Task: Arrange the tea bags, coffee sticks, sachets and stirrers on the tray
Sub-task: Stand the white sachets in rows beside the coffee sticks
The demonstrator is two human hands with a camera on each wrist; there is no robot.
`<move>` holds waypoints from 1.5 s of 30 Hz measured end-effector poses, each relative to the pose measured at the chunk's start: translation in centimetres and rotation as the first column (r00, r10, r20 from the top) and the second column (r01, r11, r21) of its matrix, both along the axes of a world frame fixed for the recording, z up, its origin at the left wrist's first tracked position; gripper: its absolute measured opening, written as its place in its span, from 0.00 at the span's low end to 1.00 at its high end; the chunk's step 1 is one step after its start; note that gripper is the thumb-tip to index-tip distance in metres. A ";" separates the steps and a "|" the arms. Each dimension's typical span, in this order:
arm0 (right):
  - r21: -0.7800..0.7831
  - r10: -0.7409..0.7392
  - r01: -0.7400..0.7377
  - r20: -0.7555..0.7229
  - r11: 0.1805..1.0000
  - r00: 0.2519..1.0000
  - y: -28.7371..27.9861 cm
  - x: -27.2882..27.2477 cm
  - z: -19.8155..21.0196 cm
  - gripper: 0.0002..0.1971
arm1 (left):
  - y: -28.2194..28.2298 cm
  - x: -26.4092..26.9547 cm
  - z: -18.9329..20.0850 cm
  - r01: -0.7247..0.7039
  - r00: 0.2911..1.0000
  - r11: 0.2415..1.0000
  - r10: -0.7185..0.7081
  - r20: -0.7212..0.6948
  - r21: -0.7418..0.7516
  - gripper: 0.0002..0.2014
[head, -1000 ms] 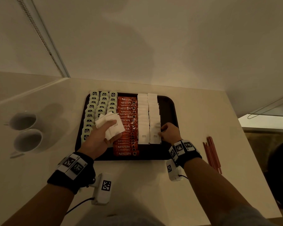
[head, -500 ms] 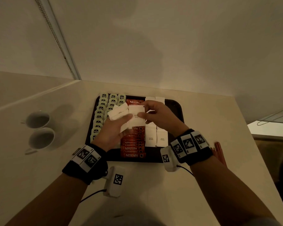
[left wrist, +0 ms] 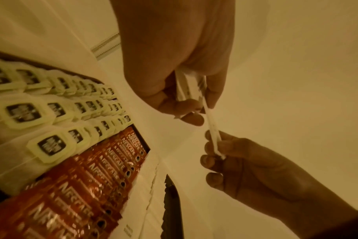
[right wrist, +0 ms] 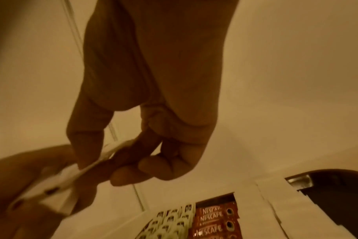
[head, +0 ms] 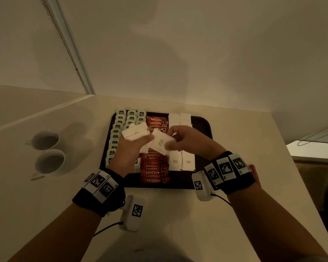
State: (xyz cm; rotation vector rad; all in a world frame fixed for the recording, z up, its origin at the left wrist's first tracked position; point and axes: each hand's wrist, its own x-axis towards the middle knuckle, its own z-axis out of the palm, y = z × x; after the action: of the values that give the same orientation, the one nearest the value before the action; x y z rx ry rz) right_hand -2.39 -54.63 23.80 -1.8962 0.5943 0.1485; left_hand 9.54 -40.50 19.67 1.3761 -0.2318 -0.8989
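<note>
The right hand (head: pixel 187 138) pinches a single white sachet (head: pixel 162 143) drawn from the bundle of sachets (head: pixel 135 132) gripped in the left hand (head: pixel 130 152), both held above the dark tray (head: pixel 203 125). The sachet rows (head: pixel 181 161) lie at five o'clock from the pinched sachet, nearer the right hand, their long axis running twelve to six. Coffee sticks (head: pixel 154 173) and tea bags (head: pixel 119 127) fill the tray toward nine o'clock; two cups (head: pixel 47 152) stand beyond. Nothing seems to bar the way.

Your forearms bare; black wristband (head: pixel 99 193) on each wrist, white tags with black square codes; white camera box (head: pixel 133 212) beneath, black cable trailing
</note>
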 end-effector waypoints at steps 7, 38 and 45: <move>0.160 -0.172 0.144 0.179 0.977 0.969 0.8 0.4 -1.1 0.08 | -0.2 0.0 0.2 0.127 0.988 0.992 -0.129 0.088 0.023 0.19; -0.293 -0.269 0.195 -0.240 0.936 0.933 -2.4 -3.3 -12.8 0.06 | 2.2 1.5 -1.1 -0.030 0.916 0.996 -0.005 -0.400 -0.083 0.11; -0.320 -0.304 0.231 -0.198 0.919 0.932 -2.1 -2.9 -13.2 0.08 | 2.1 1.5 -1.3 -0.015 0.888 0.993 -0.041 -0.459 -0.117 0.12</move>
State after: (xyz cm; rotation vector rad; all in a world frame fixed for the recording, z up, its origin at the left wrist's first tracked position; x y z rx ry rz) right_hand -5.32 -56.77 10.55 -2.0708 1.0922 0.1203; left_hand 11.05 -38.36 18.33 1.0161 0.0718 -1.1771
